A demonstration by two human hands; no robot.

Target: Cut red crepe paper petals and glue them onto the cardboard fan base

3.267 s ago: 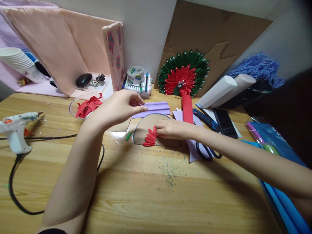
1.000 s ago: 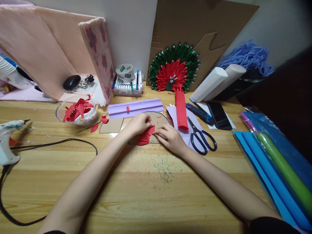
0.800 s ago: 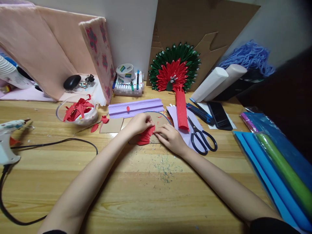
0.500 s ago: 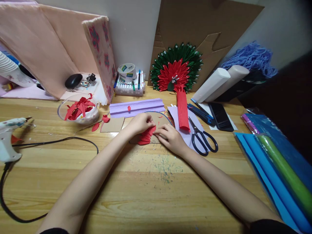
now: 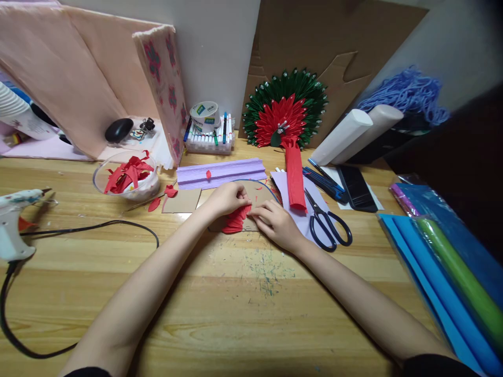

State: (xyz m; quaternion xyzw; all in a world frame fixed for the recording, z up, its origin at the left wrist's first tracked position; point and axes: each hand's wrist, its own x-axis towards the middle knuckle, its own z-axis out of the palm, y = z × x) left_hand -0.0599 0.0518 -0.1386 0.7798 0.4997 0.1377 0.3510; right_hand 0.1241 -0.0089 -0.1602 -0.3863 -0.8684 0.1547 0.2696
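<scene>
On the wooden table lies a brown cardboard piece (image 5: 262, 192) with a curved blue-edged top. Overlapping red crepe paper petals (image 5: 233, 222) cover its lower left part. My left hand (image 5: 230, 199) rests over the cardboard, thumb and fingertips pinched at the upper edge of the red petals. From the other side my right hand (image 5: 277, 222) meets it, its bent fingers pressed together at the petals' right edge. Both hands' fingertips are close to each other, and what lies between them is partly hidden. Small red scraps sit on the cardboard behind the hands.
Black-handled scissors (image 5: 328, 225) and a red-handled green paper fan (image 5: 285, 112) lie right and behind. A glue gun (image 5: 18, 220) with its cord is at left, near a bowl (image 5: 98, 180) of red paper. Blue and green paper rolls (image 5: 451, 262) line the right edge.
</scene>
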